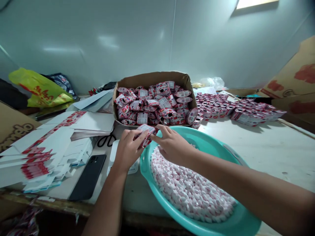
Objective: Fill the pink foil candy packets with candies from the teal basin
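Note:
A small red-and-white printed candy carton [145, 128] is held over the near edge of a cardboard box, by the left rim of a teal basin [145, 160]. My left hand [130, 146] wraps its fingers and thumb round the carton's left side. At the carton's right end, the fingers of my right hand [173, 144] are bent and pressed against it; their tips are partly hidden. White-and-pink candies [192, 186] fill much of the basin beneath my right forearm. Behind my hands, the cardboard box [152, 78] is heaped with similar printed cartons [157, 101].
Flat white cartons [56, 144] are stacked at left, near black scissors [107, 140] and a dark phone [88, 177]. Rows of printed cartons [219, 106] stand at back right. A yellow bag [40, 87] lies far left; a large carton [292, 72] leans at right.

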Motion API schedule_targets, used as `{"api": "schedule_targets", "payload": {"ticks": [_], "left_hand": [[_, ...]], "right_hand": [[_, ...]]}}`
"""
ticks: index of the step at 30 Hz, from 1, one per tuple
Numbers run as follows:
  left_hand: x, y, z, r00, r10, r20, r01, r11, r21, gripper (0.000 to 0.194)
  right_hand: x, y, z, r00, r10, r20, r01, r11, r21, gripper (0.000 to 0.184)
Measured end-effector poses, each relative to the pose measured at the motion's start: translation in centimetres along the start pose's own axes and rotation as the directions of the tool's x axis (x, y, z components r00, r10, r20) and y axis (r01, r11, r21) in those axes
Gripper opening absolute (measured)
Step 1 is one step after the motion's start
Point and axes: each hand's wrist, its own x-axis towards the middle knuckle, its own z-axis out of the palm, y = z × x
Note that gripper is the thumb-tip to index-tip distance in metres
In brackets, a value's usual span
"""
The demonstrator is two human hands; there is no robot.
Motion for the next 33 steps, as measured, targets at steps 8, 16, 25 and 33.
{"api": "schedule_targets", "payload": {"ticks": [8,16,25,33], "left_hand": [[-0.4,-0.6,0.6,0.998,-0.028,0.062,0.032,0.997,-0.068,0.043],[-0.1,0.0,0.9,0.995,-0.059,0.077,0.067,0.992,-0.111,0.044],[0.0,-0.3,0.6,0.997,-0.059,0.055,0.066,0.990,-0.126,0.045],[-1.8,-5.6,-2.4,0.807,-0.547,0.223,0.591,0.733,-0.337,0.049]], "right_hand": [[0.0,-0.3,-0.9,1.000,-0.015,0.021,0.015,1.000,-0.004,0.055],[0.1,0.5,-2.0,0.999,0.010,0.036,-0.012,0.998,0.054,0.033],[0.1,1.3,-2.2,0.999,0.016,0.027,-0.022,0.973,0.228,0.040],[-0.1,2.0,-1.8,0.974,0.113,0.197,-0.170,0.938,0.303,0.047]]}}
